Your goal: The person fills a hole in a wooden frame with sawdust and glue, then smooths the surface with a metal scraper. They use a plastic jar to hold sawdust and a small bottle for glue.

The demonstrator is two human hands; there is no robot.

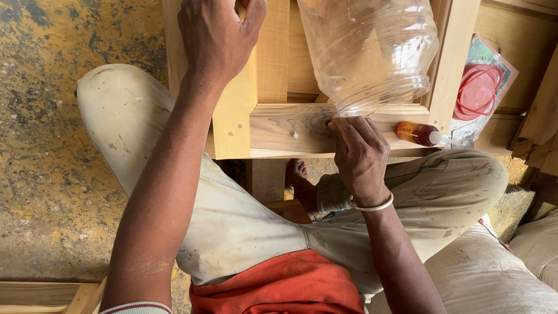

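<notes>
Mottled yellow-grey concrete floor [52, 145] fills the left side, and a person sits on it with knees spread in pale, stained trousers.

Across the lap lies a wooden frame [279, 131] of light planks. Its near rail runs left to right, and upright members run away from the person toward the top edge. On this near rail, just left of its middle, sits a darker smeared patch [317, 122] of wood grain.

At the frame's far right corner a flat package [485, 90] lies tilted; it is roughly rectangular, with a red round coil shape on a pale and green backing.

A big clear plastic jar [372, 49] lies on the frame with its ribbed mouth pointing down toward the near rail, and its long axis runs away from the person, leaning slightly right.

The left hand [218, 35] is closed over the top of the frame's left upright, gripping it.

The right hand [357, 151], with a metal bangle at the wrist, has fingers curled and fingertips pressed onto the smeared patch; whether it pinches anything I cannot tell.

A small orange bottle [418, 134] with a white nozzle lies on the rail's right end, nozzle pointing right.
</notes>
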